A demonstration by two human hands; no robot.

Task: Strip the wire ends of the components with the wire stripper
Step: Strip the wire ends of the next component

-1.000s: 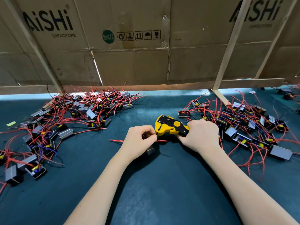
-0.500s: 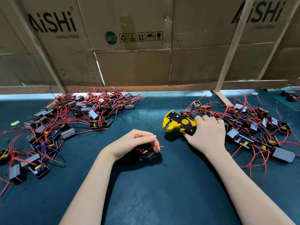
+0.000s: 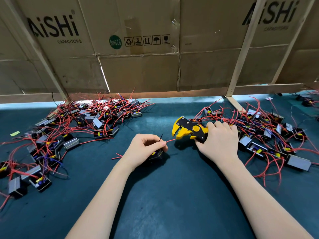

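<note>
Head view, nearest first: two bare forearms reach over the dark green mat [image 3: 164, 195]. The left hand [image 3: 145, 150] has its fingers curled over a small black component [image 3: 158, 155] resting on the mat, and its thumb and forefinger pinch a red wire [image 3: 170, 140] that runs out towards the tool. A thin black lead stands up above the fingers. The right hand [image 3: 218, 140] grips the handles of the yellow-and-black wire stripper [image 3: 189, 131], whose jaws stand apart with the red wire's tip at or just inside the mouth; whether the end is seated cannot be told.

Beyond, the left pile [image 3: 82, 128] and the right pile [image 3: 269, 135] of like components lie well apart on either side of the hands, tangled in red wires. A cardboard wall [image 3: 138, 69] closes the rear.

Risks, as judgement: the wire is limp and held back from its tip, so it may bend or slide out as the jaws close, leaving the insulation uncut. Set too deep, excess length would be bared. The upright black lead could stray into the jaws. The stripper hand sits against the right pile, where loose wires could snag.
</note>
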